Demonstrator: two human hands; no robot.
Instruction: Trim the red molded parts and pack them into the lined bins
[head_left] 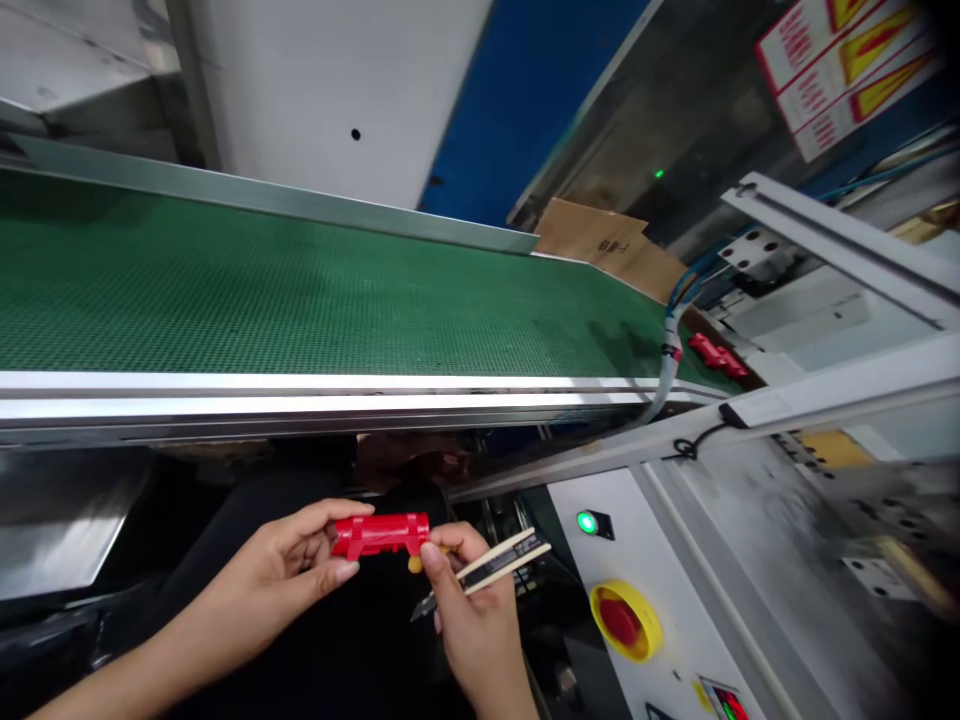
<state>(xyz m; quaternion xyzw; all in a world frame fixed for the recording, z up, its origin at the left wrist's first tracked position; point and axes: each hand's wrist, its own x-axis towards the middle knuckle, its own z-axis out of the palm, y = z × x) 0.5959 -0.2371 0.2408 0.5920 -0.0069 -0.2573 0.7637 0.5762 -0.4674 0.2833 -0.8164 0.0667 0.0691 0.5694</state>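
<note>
My left hand (300,565) pinches the left end of a small red plastic part (381,534), holding it level below the conveyor's front rail. My right hand (469,610) touches the part's right end with its fingertips and also grips a thin cream-and-black knife-like tool (502,562), whose blade end points down-left. Both hands hover over a dark area near my lap. Two more red parts (718,355) lie at the far right end of the green conveyor belt (300,290).
A metal rail (300,395) edges the belt's near side. At the right stands a white control panel with a green lamp (586,522) and a red emergency stop on a yellow base (622,620). Cardboard (600,240) lies behind the belt. A cable bundle (670,350) hangs near the machine frame.
</note>
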